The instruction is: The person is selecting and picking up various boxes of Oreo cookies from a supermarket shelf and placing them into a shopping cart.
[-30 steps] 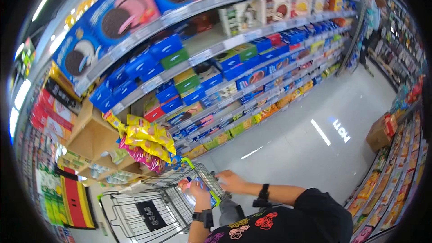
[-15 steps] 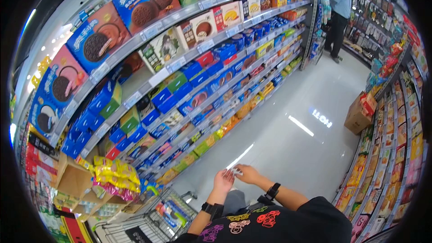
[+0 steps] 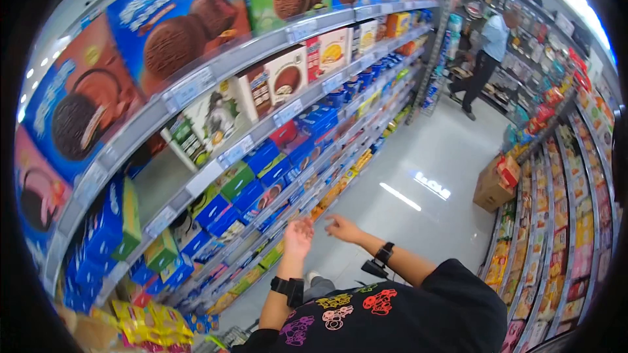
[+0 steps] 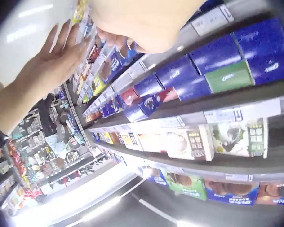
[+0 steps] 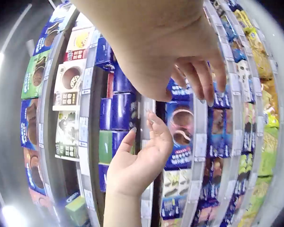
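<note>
In the head view my left hand [image 3: 298, 238] is raised with its palm upward and fingers loosely bent, holding nothing. Just right of it, separated by a small gap, is my right hand [image 3: 344, 228], also with nothing in its relaxed fingers. Both overlap the lower shelves and the aisle floor in this view. Blue cookie boxes [image 3: 229, 219] and a green box [image 3: 237, 183] are stacked on the shelf ahead. The right wrist view shows the left palm [image 5: 141, 163] turned up below the right hand [image 5: 165, 52], against rows of blue boxes [image 5: 124, 111].
Large cookie boxes [image 3: 176, 39] line the top shelf, with white boxes [image 3: 219, 117] below. Yellow snack bags [image 3: 154, 322] and a bit of the shopping cart [image 3: 232, 336] are at lower left. A cardboard carton [image 3: 495, 183] stands across the aisle; a person [image 3: 487, 59] is farther off.
My left hand was at a blue package in the cart, then let it go there. Both hands came together and now stand apart. The view turned right and the cart slid toward the lower edge.
</note>
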A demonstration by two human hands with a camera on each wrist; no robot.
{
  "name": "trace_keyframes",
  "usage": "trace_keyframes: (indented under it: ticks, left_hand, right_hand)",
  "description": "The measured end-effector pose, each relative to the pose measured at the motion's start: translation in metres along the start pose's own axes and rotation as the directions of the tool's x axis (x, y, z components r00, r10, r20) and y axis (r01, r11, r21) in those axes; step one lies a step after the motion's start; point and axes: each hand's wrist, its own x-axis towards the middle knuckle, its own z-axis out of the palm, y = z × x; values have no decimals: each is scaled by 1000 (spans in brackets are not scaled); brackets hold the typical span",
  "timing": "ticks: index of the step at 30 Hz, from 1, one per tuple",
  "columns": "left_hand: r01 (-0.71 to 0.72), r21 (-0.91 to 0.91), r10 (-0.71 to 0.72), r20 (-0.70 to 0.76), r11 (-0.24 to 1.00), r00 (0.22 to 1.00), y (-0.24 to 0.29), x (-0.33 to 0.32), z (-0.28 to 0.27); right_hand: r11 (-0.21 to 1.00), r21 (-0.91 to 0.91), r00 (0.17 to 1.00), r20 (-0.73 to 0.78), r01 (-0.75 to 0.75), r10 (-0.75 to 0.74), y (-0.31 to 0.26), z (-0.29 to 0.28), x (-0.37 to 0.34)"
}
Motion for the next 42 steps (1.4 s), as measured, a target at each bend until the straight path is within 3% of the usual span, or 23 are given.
trace_keyframes:
  ticks: [4, 6, 8, 11, 13, 18, 23, 28, 32, 37, 40, 42]
  left_hand:
    - [-65, 176, 44, 121, 982, 992, 32, 33, 69]
    - [-54, 231, 16, 163, 972, 986, 44, 38, 100]
    - [-50, 307, -15, 204, 951, 979, 54, 50, 122]
    - [-96, 417, -12, 248, 904, 969, 62, 75, 142]
    - [11, 405, -113, 229, 914, 967, 67, 83, 157]
    - [148, 320, -250, 309, 936, 917, 73, 88, 191]
    - [86, 259, -166, 307, 962, 937, 58, 106, 199]
    - [-138, 267, 90, 185, 954, 979, 34, 118, 206]
    - [-222, 223, 203, 106, 949, 973, 15, 124, 214]
    - [-331, 175, 298, 188, 927, 936, -2, 118, 235]
    - [-376, 207, 353, 143, 903, 925, -6, 120, 236]
    - [-468, 398, 507, 7, 789, 862, -9, 121, 236]
  right_hand:
    - [944, 322, 970, -197, -70, 139, -44, -47, 62]
    - [873, 487, 951, -271, 4, 147, -72, -73, 78]
    - [814, 574, 943, -313, 88, 118, -65, -97, 107]
    - [774, 628, 900, -377, 76, 218, -92, -128, 129]
    - [749, 656, 874, -415, 94, 253, -116, -145, 134]
    - [848, 529, 943, -265, -34, 203, -132, -177, 157]
    - [778, 604, 979, 13, -171, 206, -135, -206, 184]
    - [798, 556, 969, 200, -233, 144, -131, -220, 206]
    - [783, 583, 971, 213, -217, 111, -116, -218, 223]
    - [801, 569, 966, 257, -187, 43, -117, -220, 222]
    - [844, 522, 969, 249, -124, -11, -107, -219, 228]
    - [877, 475, 973, 225, -72, -42, -102, -218, 232]
